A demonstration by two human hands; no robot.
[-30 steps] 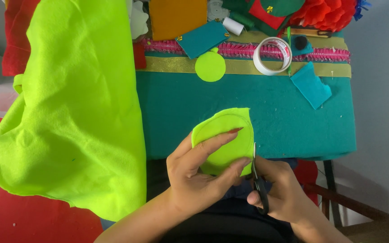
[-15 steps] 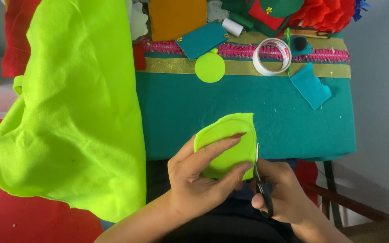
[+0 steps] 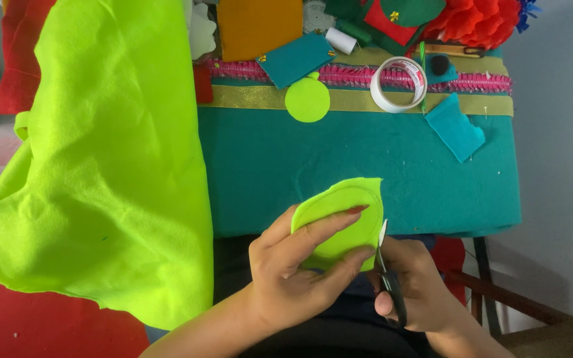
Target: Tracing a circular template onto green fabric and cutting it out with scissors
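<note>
My left hand pinches a lime green felt piece with a rounded outline drawn on it, held just in front of the table's near edge. My right hand grips black-handled scissors, whose blades meet the felt's right edge. A finished lime green felt circle lies farther back on the teal-covered table.
A large lime green cloth drapes over the table's left side, above red fabric. At the back lie a white tape roll, teal felt scraps, an orange sheet, a thread spool, pink and gold trim, and a red paper flower.
The felt piece has turned slightly in my left hand and shifted a little right, with the scissors working along its right edge. Everything on the table stays put.
</note>
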